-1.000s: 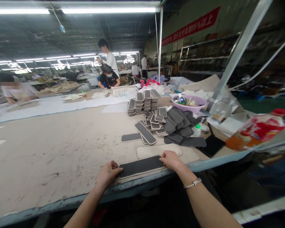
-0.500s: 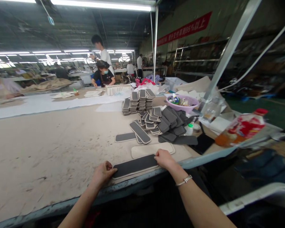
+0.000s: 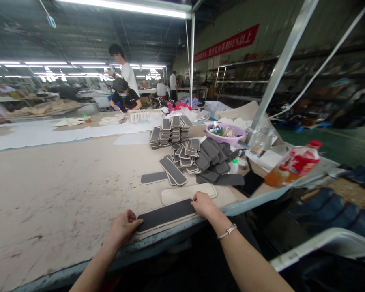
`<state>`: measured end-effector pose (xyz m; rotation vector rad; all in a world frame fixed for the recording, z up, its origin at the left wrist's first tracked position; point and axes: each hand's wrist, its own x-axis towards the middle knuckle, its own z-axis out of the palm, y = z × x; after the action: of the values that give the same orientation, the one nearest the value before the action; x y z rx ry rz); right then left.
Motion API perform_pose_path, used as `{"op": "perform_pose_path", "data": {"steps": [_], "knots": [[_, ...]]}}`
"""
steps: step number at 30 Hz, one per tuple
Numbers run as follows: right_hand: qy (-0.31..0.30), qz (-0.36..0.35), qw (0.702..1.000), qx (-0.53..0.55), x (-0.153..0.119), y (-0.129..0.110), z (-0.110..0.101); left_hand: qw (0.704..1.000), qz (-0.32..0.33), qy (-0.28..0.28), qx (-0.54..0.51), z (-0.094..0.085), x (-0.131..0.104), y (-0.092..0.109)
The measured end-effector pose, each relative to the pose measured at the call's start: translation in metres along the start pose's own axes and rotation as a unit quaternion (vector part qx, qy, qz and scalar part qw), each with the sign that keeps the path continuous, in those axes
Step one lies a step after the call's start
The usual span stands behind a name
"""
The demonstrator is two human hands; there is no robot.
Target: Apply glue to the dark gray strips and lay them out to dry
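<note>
Dark panel held at both ends along the table's near edge

The dark panel (image 3: pixel 166 215) lies lengthwise just inside the near edge (image 3: pixel 153 243) of the table (image 3: pixel 63 194), its long sides running roughly parallel to that edge and a pale margin showing along its front. The hands are apart, one at each end. The right hand (image 3: pixel 203 204) pinches the far right corner between thumb and fingertips, a bracelet (image 3: pixel 227 231) on its wrist. The left hand (image 3: pixel 121 229) sets its thumb on the left end, fingers curled; whether they close beneath the panel I cannot tell.

Room behind the panel is tight: overlapping pale panels (image 3: pixel 185 192) lie just beyond its far side, reaching past the right hand's fingertips. Farther back, crossed grey strips (image 3: pixel 173 170) sit before neat stacks (image 3: pixel 170 132), with a loose heap of dark pieces (image 3: pixel 214 156) to the right. A purple basin (image 3: pixel 226 140) stands behind the heap. On the right, a flat black object (image 3: pixel 252 183) and a red-capped bottle (image 3: pixel 295 164) lie close to the table's border, narrowing that side. The widest room for moving spreads leftward from the left hand, across the stained tan surface, back to a white sheet (image 3: pixel 48 132).
</note>
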<state>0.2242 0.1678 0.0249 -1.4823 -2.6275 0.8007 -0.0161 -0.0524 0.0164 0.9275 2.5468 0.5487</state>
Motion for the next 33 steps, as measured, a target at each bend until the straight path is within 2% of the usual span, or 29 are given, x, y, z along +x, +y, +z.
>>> {"op": "perform_pose_path", "data": {"steps": [6, 10, 17, 25, 30, 33], "knots": [[0.003, -0.012, 1.000, -0.014, 0.000, 0.001, 0.000, 1.000, 0.017, 0.014, -0.007, 0.004, -0.002, -0.006], [0.004, -0.019, 1.000, -0.020, 0.001, 0.003, 0.000, 0.999, 0.024, 0.001, -0.021, 0.006, 0.000, -0.011], [0.006, -0.023, 0.999, -0.026, 0.000, 0.004, 0.000, 0.989, -0.015, -0.045, -0.140, 0.006, 0.000, -0.014], [0.008, -0.026, 0.999, -0.035, -0.003, 0.001, -0.002, 0.995, 0.008, -0.031, -0.091, 0.002, -0.001, -0.009], [0.017, -0.012, 0.999, -0.048, -0.008, 0.000, -0.012, 0.994, 0.012, -0.033, -0.099, 0.005, 0.002, -0.014], [0.053, -0.016, 0.997, -0.055, -0.016, -0.009, -0.015, 0.996, 0.012, -0.033, -0.082, 0.006, 0.006, -0.015]]}}
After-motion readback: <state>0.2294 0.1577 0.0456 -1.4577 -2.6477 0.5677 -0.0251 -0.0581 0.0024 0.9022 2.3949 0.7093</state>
